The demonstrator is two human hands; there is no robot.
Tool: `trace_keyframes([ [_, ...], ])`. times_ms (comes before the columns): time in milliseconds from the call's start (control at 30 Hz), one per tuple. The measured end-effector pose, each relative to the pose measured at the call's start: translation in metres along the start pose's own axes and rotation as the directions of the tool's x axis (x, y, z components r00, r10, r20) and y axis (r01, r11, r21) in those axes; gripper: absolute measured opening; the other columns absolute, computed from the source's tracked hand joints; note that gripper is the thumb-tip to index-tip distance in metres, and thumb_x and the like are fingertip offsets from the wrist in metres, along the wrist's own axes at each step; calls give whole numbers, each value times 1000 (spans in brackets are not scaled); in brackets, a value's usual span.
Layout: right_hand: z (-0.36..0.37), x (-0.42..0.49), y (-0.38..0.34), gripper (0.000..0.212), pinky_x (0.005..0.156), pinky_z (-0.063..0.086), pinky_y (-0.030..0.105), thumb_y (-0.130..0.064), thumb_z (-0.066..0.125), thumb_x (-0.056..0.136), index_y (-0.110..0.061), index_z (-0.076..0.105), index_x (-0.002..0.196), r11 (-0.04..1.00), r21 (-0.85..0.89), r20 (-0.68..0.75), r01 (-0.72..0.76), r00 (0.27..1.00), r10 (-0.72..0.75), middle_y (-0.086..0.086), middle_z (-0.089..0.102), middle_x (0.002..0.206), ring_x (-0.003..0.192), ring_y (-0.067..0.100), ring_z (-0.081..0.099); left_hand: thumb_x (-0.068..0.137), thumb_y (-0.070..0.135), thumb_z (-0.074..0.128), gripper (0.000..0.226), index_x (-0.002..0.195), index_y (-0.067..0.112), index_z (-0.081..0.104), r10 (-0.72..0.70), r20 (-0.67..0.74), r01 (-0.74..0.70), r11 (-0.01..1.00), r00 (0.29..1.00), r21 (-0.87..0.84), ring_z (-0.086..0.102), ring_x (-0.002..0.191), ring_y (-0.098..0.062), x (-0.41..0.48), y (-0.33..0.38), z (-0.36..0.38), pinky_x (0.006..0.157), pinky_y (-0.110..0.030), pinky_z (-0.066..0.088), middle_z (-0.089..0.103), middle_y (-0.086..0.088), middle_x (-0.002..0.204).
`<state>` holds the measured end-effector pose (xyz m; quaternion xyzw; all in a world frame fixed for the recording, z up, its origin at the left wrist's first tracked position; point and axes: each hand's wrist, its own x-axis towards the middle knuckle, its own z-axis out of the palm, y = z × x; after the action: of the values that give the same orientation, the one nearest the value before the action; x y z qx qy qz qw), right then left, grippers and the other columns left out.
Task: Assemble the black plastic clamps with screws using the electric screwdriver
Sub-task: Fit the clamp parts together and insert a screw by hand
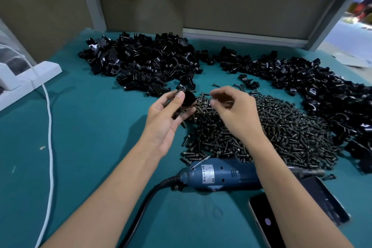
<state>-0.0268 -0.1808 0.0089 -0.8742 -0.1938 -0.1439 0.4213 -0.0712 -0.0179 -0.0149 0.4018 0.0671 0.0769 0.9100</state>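
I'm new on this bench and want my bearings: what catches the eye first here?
Two heaps of black clamps fill the back of the teal table, with a mound of screws in front. At the centre the left hand grips one clamp while the right hand hovers over the screws; the blue electric screwdriver lies nearest, under the right forearm.

Right hand [233, 110]: blurred; thumb and fingertips are drawn together, and whether a screw lies between them cannot be told.
Clamp [188, 99]: lower part hidden behind the fingers of the left hand [167, 119], which grips it.
Electric screwdriver [217, 175]: front of the body hidden by the right forearm [281, 177]; label print too small to read.
Phone [263, 221]: at the table's near edge, cut off by the picture's bottom edge.
Dark flat object [322, 197]: partly under the forearm; kind cannot be told.
White cable [49, 127]: runs out at the bottom edge.
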Motion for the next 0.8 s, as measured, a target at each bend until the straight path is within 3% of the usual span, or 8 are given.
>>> trace_keyframes([
  [100, 7, 0, 3, 20, 92, 51, 34, -16, 69, 89, -17, 73, 109, 969, -246, 146, 9, 989, 27, -2, 72, 104, 102, 16, 62, 85, 16, 65, 28, 108, 0, 64, -28, -13, 28, 1000, 1000, 2, 68, 98, -27, 1, 1, -2, 81, -31, 60, 73, -14, 102],
  [200, 13, -1, 4, 27, 87, 47, 33, -27, 67, 90, -18, 69, 115, 895, -436, 297, 89, 954, 49, 5, 68, 110, 106, 24, 55, 94, 12, 60, 18, 107, 0, 64, -40, -32, 41, 999, 999, 12, 69, 97, -26, 2, 0, -3, 83, -31, 60, 74, -12, 98],
  [300, 16, -2, 2, 37, 91, 42, 36, -37, 66, 89, -14, 61, 118, 833, -530, 361, 160, 931, 52, 6, 64, 112, 110, 27, 50, 95, 12, 59, 16, 106, 1, 64, -35, -36, 35, 999, 999, 12, 69, 97, -26, 1, 1, -2, 81, -31, 60, 74, -12, 98],
  [400, 17, -1, -3, 39, 90, 40, 36, -38, 65, 90, -15, 58, 120, 817, -550, 365, 172, 930, 50, 5, 63, 114, 112, 27, 49, 95, 12, 60, 17, 107, 1, 64, -40, -40, 41, 999, 998, 22, 69, 96, -25, -1, 1, -1, 78, -29, 59, 72, -15, 103],
  [567, 18, 0, -8, 12, 75, 42, 33, -19, 63, 89, -14, 59, 100, 851, -513, 360, 110, 928, 97, 12, 59, 103, 99, 32, 55, 94, 12, 61, 19, 108, 1, 64, -48, -40, 50, 998, 998, 44, 69, 97, -26, -2, 0, 0, 76, -28, 58, 71, -17, 107],
  [700, 18, -2, -10, 17, 78, 50, 37, -15, 61, 90, -13, 62, 107, 865, -496, 351, 75, 928, 121, 13, 58, 105, 97, 31, 57, 95, 12, 61, 25, 115, -3, 62, -32, -13, 33, 995, 999, 96, 70, 96, -23, -3, -1, 0, 75, -28, 58, 73, -14, 104],
  [800, 18, -3, -9, 22, 76, 47, 35, -8, 54, 89, -12, 63, 109, 864, -497, 344, 79, 932, 112, 12, 62, 103, 101, 29, 54, 95, 12, 61, 30, 119, -6, 59, -25, -4, 25, 992, 1000, 126, 70, 93, -19, -5, -1, 1, 76, -28, 58, 72, -14, 106],
])
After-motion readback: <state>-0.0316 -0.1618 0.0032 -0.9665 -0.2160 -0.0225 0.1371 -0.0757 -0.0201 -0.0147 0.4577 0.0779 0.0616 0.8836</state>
